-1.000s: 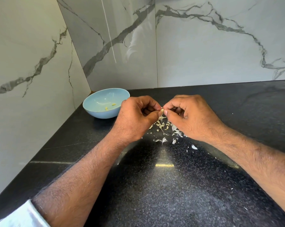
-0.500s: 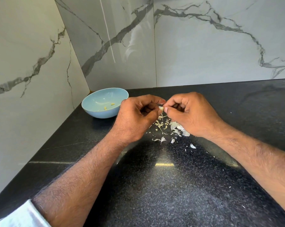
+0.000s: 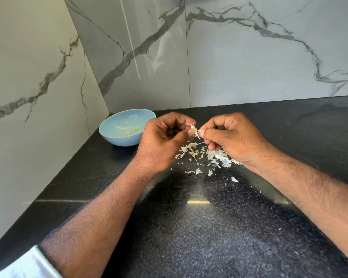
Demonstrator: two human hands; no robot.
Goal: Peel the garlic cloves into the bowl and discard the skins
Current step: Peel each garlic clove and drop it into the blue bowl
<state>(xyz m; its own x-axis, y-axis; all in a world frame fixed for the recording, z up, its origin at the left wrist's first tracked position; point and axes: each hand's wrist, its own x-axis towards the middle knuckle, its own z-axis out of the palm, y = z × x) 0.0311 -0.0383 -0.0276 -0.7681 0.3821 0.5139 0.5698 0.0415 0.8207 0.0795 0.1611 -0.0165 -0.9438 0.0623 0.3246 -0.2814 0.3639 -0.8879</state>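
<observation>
Two peeled bits in blue bowl, both hands' fingers pinching garlic clove, skins on counter

a black speckled bench meets marble-patterned walls in a corner. a light blue bowl stands on it near that corner, with a few small yellowish pieces inside. just right of the bowl, a loose scatter of white garlic skins lies on the dark surface, with smaller flecks strewn toward the near side.
</observation>
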